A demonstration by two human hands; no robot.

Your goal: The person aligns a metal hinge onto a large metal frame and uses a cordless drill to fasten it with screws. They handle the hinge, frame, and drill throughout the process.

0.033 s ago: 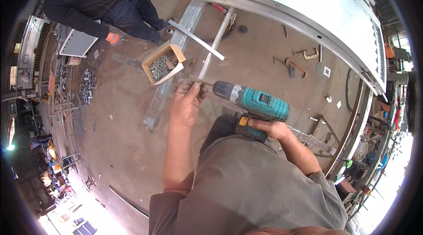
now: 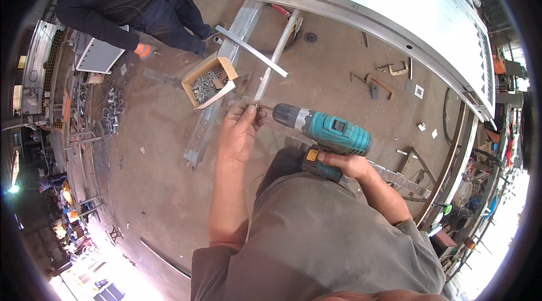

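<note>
Drill (image 2: 327,129) gripped by right hand (image 2: 347,164); left hand (image 2: 240,131) pinches screw (at bit tip)

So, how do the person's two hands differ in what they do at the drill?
The right hand wraps the handle of the teal drill, fingers closed in a full grip. The left hand reaches further forward to the drill's tip, pinching a small fastener in its fingertips. The left forearm stretches straight; the right bends inward. Both are bare.

Under me, the dusty brown concrete floor (image 2: 152,148) carries an open cardboard box of metal fasteners (image 2: 208,82), long grey steel channels (image 2: 226,69) and scattered brackets (image 2: 379,82).
</note>
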